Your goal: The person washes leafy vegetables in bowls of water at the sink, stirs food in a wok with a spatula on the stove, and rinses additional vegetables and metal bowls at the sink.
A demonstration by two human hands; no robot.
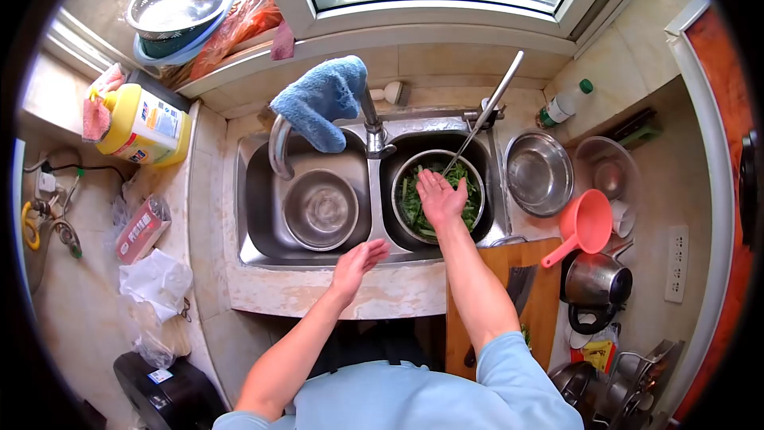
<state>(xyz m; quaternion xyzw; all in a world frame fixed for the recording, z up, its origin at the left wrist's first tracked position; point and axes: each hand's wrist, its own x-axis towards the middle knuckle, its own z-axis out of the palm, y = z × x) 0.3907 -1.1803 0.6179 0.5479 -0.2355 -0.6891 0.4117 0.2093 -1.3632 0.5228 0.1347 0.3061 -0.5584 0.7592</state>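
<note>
"Counting around that silver steel double sink (372, 199), what do you get?"

"One round steel pot (395, 209) in the right half, filled with chopped green leaves (412, 209); one wide round steel bowl (321, 211) in the left half; one shiny steel basin (539, 175) just beside the sink, on the right."

"And the two hands?"

"Well apart from each other. The right hand (442, 197) is palm up over the leaves, fingers stretched; whether it touches them, I can't tell. The left hand (358, 267) hangs with straight fingers near the sink's front edge."

"What's in the way?"

"The right forearm (481, 291) covers part of a brown wooden cutting board (545, 291), where one dark-bladed knife (521, 285) lies. One fuzzy blue towel (322, 99) drapes the tap, and one slim straight metal rod (497, 95) slants toward the pot. Nearby there's one coral-red plastic scoop (587, 221) and one green-capped clear bottle (565, 106)."

"Any writing?"

"One large yellow plastic jug (143, 129) has a blue-and-white label, one red-and-white pack (143, 229) has pale print; both too small to read."
</note>
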